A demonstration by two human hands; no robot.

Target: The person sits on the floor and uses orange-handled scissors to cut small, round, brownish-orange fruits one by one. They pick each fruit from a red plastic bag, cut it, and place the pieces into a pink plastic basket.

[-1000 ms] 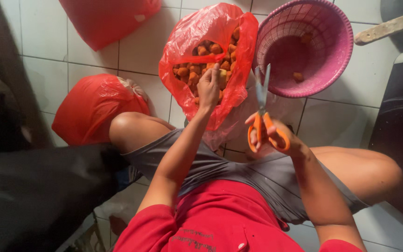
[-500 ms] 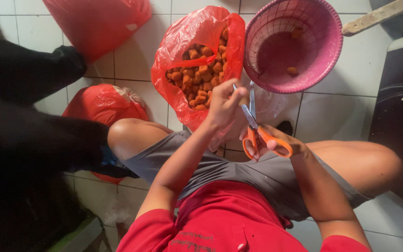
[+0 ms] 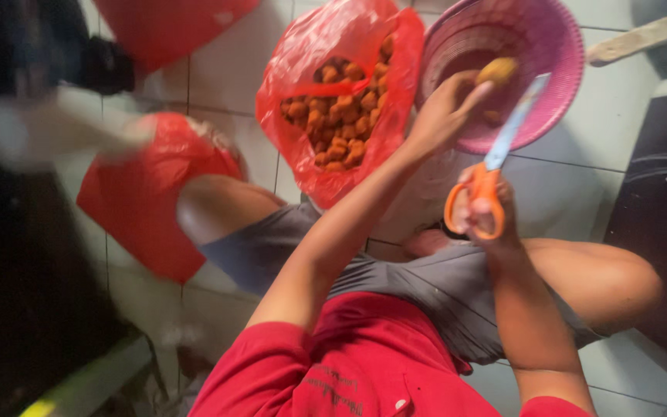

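- Head view: the left hand is stretched forward, its fingers pinched around a small yellow-orange nugget-like piece held over the round pink plastic woven basket.
- Just left of that hand lies an open red plastic bag full of similar orange-brown pieces.
- The right hand, nearer the body and just below the left, grips the orange loop handles of a pair of scissors; its pale blue blades point up towards the held piece, their tip close beside it.
- Further left of both hands, another red plastic bag rests by the person's knee on the white tiled floor.
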